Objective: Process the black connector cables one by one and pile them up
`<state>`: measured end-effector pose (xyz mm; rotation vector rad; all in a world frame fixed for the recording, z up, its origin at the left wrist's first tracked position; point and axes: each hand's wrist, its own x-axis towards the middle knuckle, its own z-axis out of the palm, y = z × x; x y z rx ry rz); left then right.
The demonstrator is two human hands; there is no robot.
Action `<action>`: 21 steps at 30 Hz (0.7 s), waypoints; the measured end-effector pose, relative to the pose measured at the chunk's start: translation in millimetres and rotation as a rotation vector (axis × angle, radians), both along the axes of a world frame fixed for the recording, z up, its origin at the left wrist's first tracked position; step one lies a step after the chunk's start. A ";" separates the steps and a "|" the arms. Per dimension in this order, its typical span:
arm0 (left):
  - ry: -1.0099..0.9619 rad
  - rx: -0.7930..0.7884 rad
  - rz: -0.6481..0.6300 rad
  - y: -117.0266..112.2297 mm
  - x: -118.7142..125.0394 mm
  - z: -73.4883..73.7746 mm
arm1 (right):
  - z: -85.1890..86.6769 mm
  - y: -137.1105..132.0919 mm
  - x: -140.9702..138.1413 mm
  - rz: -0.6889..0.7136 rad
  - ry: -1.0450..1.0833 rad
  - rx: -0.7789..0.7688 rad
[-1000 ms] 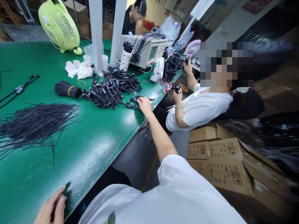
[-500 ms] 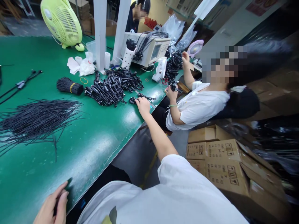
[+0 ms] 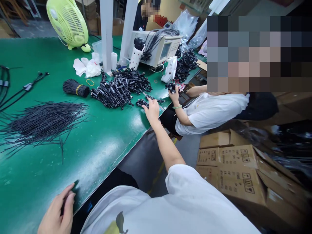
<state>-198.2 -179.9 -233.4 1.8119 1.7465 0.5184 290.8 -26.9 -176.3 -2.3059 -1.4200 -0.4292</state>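
Glossy black cords (image 3: 112, 94) lie heaped on the smooth green table (image 3: 80, 152). The right hand (image 3: 152, 112) curls around a small plugged cord (image 3: 142, 103) just off the heap, fingers closed on it. The left hand (image 3: 56, 211), half curled, sits well apart at the table's edge; whether it grips the small dark piece (image 3: 75, 186) there cannot be told.

Of the person's 2 hands, the left hand (image 3: 57, 211) lies low by the near edge of the bench (image 3: 48, 169), its fingers curled inward. The bare right forearm (image 3: 165, 143) stretches out across that edge, with the right hand (image 3: 152, 112) pressing down, fingers bent, farther up the bench.
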 end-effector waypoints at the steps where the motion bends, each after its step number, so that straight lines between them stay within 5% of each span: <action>1: 0.007 -0.002 0.005 0.0 0.1 0.3 | 2.9 1.9 2.1 -0.013 0.003 -0.019; 10: -0.006 0.104 -0.027 0.6 5.4 5.2 | 13.6 11.7 0.9 0.036 -0.043 -0.025; 14: -0.054 0.124 -0.019 1.1 13.4 12.5 | 20.2 4.6 -10.7 0.164 -0.015 0.010; 18: -0.262 0.078 -0.025 -5.8 23.4 20.3 | 19.4 -11.3 -68.8 0.522 0.163 0.197; 21: -0.410 0.084 0.053 -6.1 14.5 28.8 | 9.6 -30.0 -140.3 0.994 0.357 0.001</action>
